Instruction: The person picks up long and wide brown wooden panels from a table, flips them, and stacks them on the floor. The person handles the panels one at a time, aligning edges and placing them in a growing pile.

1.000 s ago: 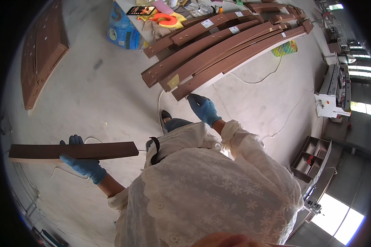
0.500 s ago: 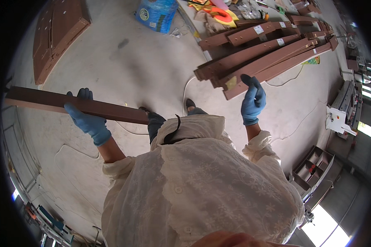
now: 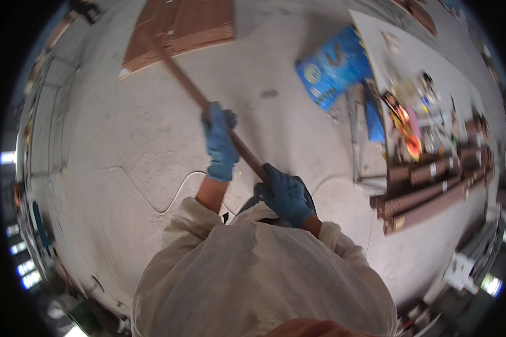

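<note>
A long, narrow brown plank runs slantwise from close to my body out to the far left, somewhat blurred. My left hand, in a blue glove, is closed around it partway along. At its near end my right hand, gloved too, grips the plank with fingers wrapped over it. The plank's far end overlaps a stack of brown panels on the floor; whether it touches them I cannot tell.
Several brown boards lie on a white table at the right, among small items. Beside it stands a blue bag. A white cord snakes over the floor. A person's dark-clothed legs show at the far left.
My view has turned left, so the table and bag sit further right. My right hand has left the area by the boards and taken hold of the plank, which now points away from me.
</note>
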`<action>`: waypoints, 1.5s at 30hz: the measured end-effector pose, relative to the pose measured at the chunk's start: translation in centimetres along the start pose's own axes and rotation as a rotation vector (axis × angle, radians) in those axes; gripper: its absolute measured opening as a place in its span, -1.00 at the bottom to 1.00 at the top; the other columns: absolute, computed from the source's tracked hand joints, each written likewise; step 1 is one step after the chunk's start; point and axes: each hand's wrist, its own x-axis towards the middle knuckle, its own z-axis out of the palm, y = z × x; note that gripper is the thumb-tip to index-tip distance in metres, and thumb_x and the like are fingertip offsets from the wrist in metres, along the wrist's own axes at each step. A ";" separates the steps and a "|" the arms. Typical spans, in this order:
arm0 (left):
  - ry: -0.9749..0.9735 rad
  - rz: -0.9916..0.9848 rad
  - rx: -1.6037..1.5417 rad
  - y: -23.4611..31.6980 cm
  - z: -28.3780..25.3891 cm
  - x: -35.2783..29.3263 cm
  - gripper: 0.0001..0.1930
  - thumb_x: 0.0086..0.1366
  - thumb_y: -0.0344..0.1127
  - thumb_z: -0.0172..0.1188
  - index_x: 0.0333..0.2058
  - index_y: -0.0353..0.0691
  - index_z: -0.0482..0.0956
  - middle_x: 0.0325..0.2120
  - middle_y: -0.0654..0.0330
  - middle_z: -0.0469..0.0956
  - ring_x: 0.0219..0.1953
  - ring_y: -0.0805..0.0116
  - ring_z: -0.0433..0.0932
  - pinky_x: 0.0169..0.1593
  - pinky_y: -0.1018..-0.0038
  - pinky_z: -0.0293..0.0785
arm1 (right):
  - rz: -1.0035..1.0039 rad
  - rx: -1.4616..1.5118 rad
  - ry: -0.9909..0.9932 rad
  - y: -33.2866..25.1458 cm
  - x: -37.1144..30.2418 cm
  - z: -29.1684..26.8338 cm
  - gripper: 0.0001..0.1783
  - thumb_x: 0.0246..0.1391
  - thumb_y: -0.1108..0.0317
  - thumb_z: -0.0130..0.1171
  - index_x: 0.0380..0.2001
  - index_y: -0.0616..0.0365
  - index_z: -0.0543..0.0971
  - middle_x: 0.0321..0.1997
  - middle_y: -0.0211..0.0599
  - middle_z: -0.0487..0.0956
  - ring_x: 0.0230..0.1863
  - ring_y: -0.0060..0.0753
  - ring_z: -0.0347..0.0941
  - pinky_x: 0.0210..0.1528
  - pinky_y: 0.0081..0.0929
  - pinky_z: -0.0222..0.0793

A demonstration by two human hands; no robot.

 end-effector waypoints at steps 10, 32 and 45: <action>-0.192 -0.115 0.327 1.6 -0.2 22.2 -0.14 0.20 -0.10 0.46 0.33 -0.41 0.26 0.16 0.03 0.46 0.15 0.26 0.45 0.22 0.40 0.41 | 0.108 0.289 -0.072 -2.0 22.6 3.6 -0.57 0.27 0.10 0.13 0.07 0.13 0.54 -0.16 0.15 0.65 -0.15 0.29 0.59 -0.15 0.07 0.51; 0.222 0.126 1.172 8.4 -15.5 85.2 -0.43 -0.07 -0.07 0.44 -0.16 -0.26 0.44 -0.14 -0.21 0.53 -0.08 -0.24 0.48 0.00 0.04 0.46 | 0.112 0.418 -0.088 -16.3 82.1 17.8 -0.52 0.35 0.16 0.13 0.20 0.24 0.51 0.10 -0.05 0.66 0.08 -0.17 0.61 0.13 -0.32 0.49; 0.153 0.079 1.487 1.7 -14.3 120.4 -0.05 0.04 -0.06 0.34 0.37 -0.31 0.18 -0.04 -0.22 0.51 0.01 -0.25 0.48 0.07 -0.02 0.44 | 0.456 0.276 -0.243 -14.6 105.3 22.4 -0.53 0.35 0.16 0.17 0.13 0.32 0.56 0.04 -0.06 0.70 0.05 -0.30 0.66 0.12 -0.38 0.52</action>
